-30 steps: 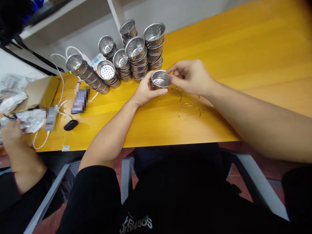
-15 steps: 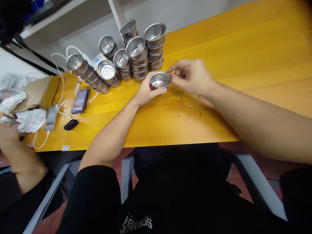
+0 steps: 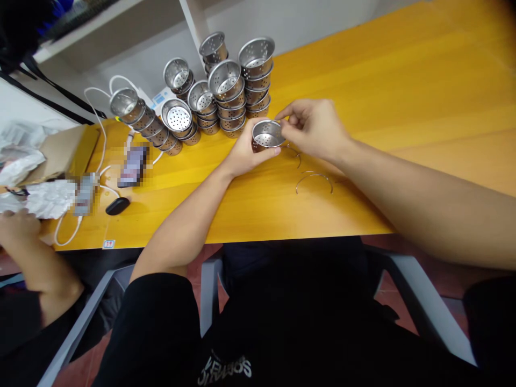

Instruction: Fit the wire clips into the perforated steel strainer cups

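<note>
My left hand (image 3: 246, 149) is wrapped round a small perforated metal cup (image 3: 267, 141), its mouth facing up, a little above the table. At the cup's right rim, the thumb and index finger of my right hand (image 3: 312, 126) are pinched together. Whatever sits between those fingertips is too small to make out. Thin curved wire handles lie below my right hand; one arched wire handle (image 3: 314, 173) shows plainly, and another wire (image 3: 297, 156) is partly covered near the cup.
Stacks of perforated metal cups (image 3: 231, 99) stand behind my left hand. Leftward on the yellow table (image 3: 387, 97) are a blurred-out phone (image 3: 133, 166), white cables and a black oval object (image 3: 117, 206). Another person's hand (image 3: 18, 226) is at the far left, beside crumpled plastic (image 3: 50, 199).
The cup and my left hand have shifted slightly to the right. My right hand stays pinched at the rim, nearly in place. The other person's arm at far left has moved a little.
</note>
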A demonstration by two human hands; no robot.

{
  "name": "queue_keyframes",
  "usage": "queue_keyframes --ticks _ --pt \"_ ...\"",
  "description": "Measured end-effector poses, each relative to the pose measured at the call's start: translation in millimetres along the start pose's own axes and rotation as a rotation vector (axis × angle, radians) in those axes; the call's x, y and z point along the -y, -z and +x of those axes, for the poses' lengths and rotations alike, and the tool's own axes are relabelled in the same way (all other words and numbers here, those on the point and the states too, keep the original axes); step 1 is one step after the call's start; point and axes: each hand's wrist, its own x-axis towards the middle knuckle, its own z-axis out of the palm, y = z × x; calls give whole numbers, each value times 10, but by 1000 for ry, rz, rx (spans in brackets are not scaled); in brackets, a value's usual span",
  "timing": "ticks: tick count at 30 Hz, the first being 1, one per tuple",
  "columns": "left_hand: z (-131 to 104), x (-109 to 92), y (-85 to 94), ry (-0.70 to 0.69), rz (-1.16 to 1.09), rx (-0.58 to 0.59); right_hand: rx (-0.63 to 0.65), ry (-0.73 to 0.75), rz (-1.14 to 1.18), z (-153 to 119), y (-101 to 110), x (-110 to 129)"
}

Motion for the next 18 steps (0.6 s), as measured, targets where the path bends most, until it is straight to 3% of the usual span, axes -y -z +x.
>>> queue_keyframes --ticks 12,18 --pt "-17 11 -7 -5 89 -17 23 -20 -2 0 7 -55" --pt "-19 35 -35 -47 81 0 6 -58 -23 2 -8 98"
